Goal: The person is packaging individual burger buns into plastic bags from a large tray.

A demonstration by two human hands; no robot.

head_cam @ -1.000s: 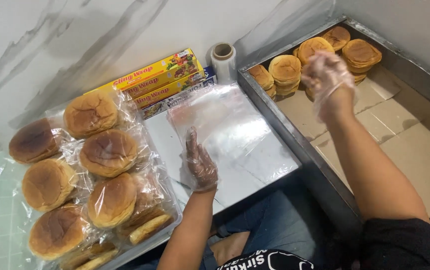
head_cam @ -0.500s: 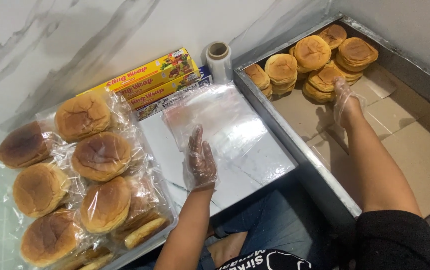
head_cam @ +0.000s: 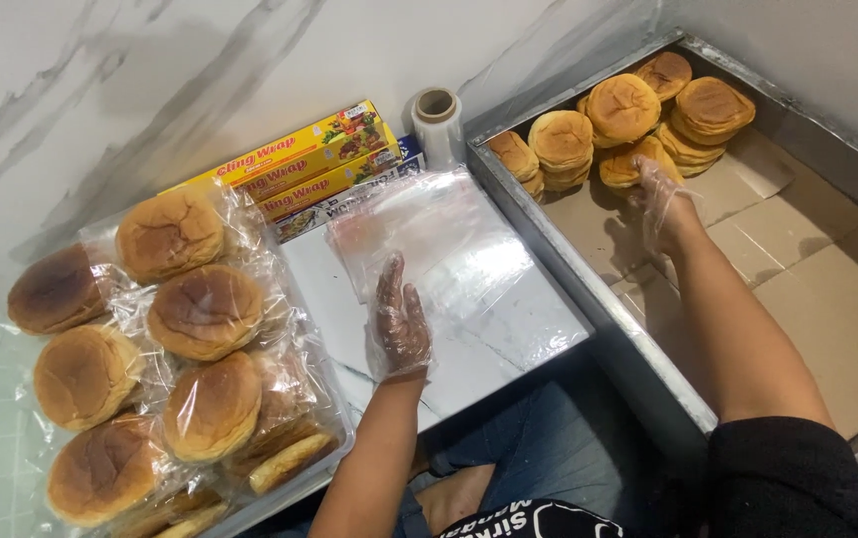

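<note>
My left hand, in a thin clear glove, lies flat with fingers together on a sheet of clear plastic film spread on the white board. My right hand, also gloved, reaches into the metal tray at the right. Its fingers rest on a stack of unwrapped buns. Whether they grip a bun I cannot tell. More bun stacks fill the tray's far corner.
Several buns wrapped in plastic lie heaped at the left. Long yellow boxes of wrap and a film roll stand by the wall. Brown cardboard lines the tray's floor. My knees show below the board.
My right hand has come down from above the bun stacks and now sits low against the front stack in the tray. My left hand has stayed on the plastic film.
</note>
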